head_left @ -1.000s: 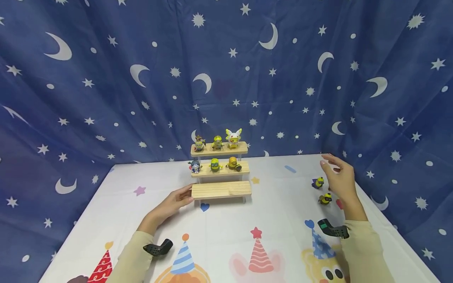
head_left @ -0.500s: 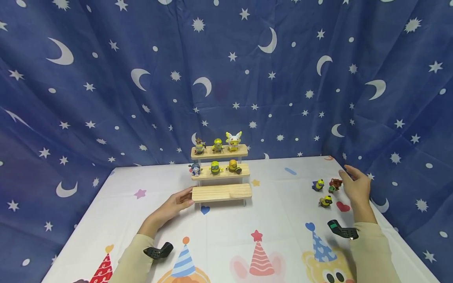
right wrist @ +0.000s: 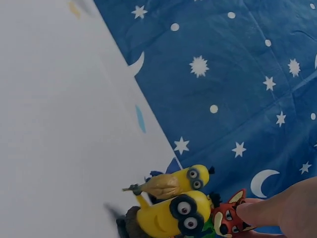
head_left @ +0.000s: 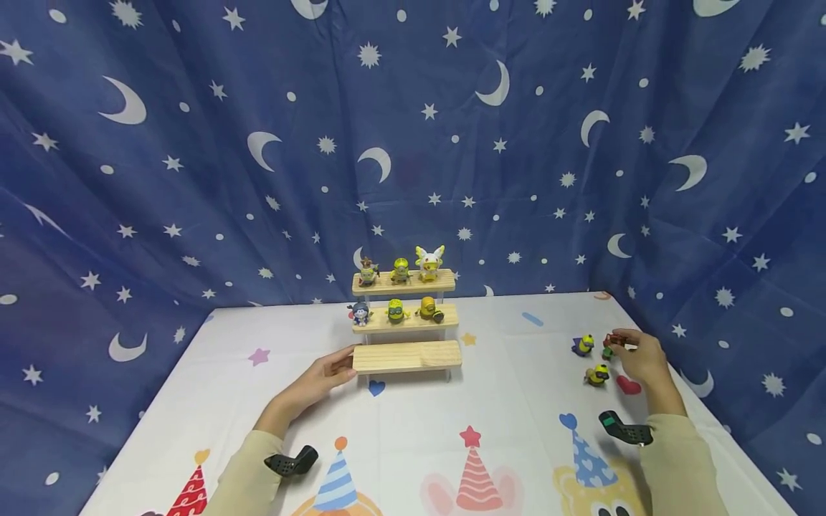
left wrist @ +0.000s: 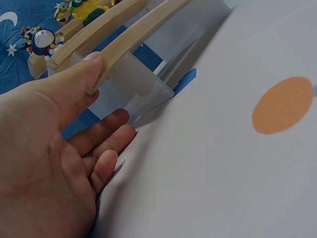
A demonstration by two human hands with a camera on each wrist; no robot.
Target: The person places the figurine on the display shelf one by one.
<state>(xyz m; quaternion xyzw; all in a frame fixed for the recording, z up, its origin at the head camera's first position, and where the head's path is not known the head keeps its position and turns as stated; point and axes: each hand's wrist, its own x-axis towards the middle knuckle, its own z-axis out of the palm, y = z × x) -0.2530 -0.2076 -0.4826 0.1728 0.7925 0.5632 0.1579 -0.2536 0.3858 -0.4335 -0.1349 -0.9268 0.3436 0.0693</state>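
A three-tier wooden display stand (head_left: 408, 355) with clear supports stands mid-table. My left hand (head_left: 312, 387) holds the left end of its lowest plank, thumb on the plank end in the left wrist view, other fingers loosely bent below. At the right side of the table, my right hand (head_left: 645, 358) pinches a red fox figurine (right wrist: 228, 220) with green clothing by its head. Close by stand two yellow Minion figurines: one (head_left: 597, 375) nearer me, with black goggles in the right wrist view, and a purple-caped one (head_left: 583, 345) behind it. Part of the fox is hidden by my fingers.
Several small figurines line the stand's upper two tiers, among them a white-hooded one (head_left: 429, 264) on top and a blue one (head_left: 360, 313) on the middle tier. A blue star-and-moon curtain (head_left: 413, 143) hangs behind the white printed tablecloth (head_left: 516, 401).
My right hand first moved right, uncovering the fox figurine, then came down and left onto it and took hold of it. My left hand has stayed at the stand.
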